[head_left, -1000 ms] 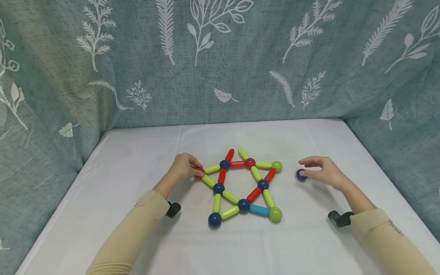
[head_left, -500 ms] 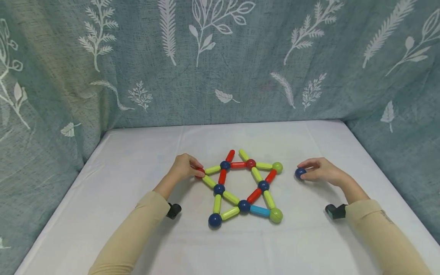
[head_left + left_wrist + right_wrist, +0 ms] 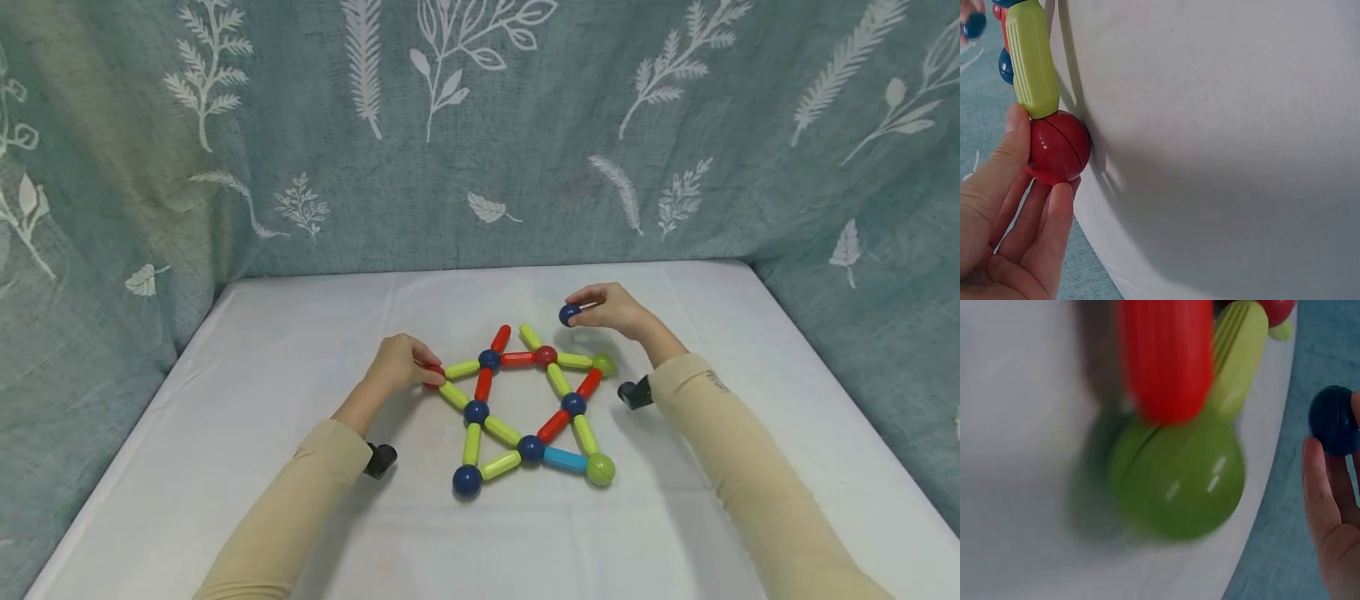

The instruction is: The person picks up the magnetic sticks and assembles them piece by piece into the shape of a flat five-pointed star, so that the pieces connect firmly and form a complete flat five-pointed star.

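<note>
A star-like frame of balls and short rods lies on the table. At its left corner my left hand (image 3: 400, 363) pinches a red ball (image 3: 1060, 148), which joins a yellow-green rod (image 3: 1032, 59) in the left wrist view. My right hand (image 3: 617, 312) holds a loose dark blue ball (image 3: 569, 314) between thumb and fingers, beyond the frame's far side. Close to that ball, a red rod (image 3: 501, 337) and a yellow-green rod (image 3: 530, 337) point outward with free ends. The right wrist view shows the blue ball (image 3: 1334, 420) in the fingertips, past a green ball (image 3: 1179, 478).
The frame's near side has a dark blue ball (image 3: 467, 481), a light blue rod (image 3: 565, 460) and a green ball (image 3: 600, 469). A white cloth (image 3: 315, 321) covers the table. Behind it hangs a teal curtain (image 3: 525, 217) with white leaf prints.
My right hand has taken hold of the loose blue ball at the right and carried it left and away, toward the frame's far side. The left hand has stayed on the red ball.
</note>
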Motion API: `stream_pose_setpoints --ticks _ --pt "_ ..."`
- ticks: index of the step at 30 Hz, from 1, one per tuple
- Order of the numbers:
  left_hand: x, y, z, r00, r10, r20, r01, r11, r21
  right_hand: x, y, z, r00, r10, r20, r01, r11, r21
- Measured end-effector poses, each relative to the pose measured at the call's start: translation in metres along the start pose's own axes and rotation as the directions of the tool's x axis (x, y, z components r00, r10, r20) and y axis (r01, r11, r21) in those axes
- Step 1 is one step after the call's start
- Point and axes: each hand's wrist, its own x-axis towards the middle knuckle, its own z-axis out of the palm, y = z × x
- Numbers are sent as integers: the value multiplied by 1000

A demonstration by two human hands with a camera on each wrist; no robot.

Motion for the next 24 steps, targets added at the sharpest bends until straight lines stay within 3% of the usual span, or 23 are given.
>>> stream_pose_setpoints --ticks 5,10,17,24 --pt "-1 1 -1 1000 7 1 -7 1000 5 29 -21 25 1000 3 3 -3 999 -36" --pt "-2 -1 -1 1000 19 -1 -19 1000 9 45 -36 47 1000 23 9 -22 998 -67" --pt "-3 -2 0 1000 14 -8 -14 1000 5 53 -45 66 995 91 42 -86 989 -120" --pt "-3 -1 0 1000 7 -7 -7 1000 -7 53 -48 72 984 170 52 -159 974 -163"
